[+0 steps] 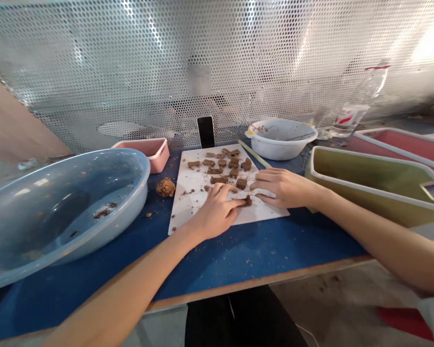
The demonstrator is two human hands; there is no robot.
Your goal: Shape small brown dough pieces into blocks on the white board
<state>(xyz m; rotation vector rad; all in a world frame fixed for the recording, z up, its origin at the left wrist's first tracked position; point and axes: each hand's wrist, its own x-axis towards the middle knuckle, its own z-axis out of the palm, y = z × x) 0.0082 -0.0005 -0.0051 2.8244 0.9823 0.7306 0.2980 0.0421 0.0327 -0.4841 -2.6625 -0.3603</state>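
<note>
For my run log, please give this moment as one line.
left hand: touching brown dough piece | right hand: on white board | dough ball: beside board

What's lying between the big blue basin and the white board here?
In the head view, a round brown dough ball sits on the blue table between the blue basin and the white board, with a small crumb nearby.

the blue basin point(130, 212) is cut off by the left edge, the pink tray point(401, 142) and green tray point(365, 176) by the right one. a grey patch point(199, 80) on the mesh point(94, 72) is blurred. fingertips of the left hand point(217, 212) cover part of a dough piece point(248, 201); its shape is unclear.
</note>
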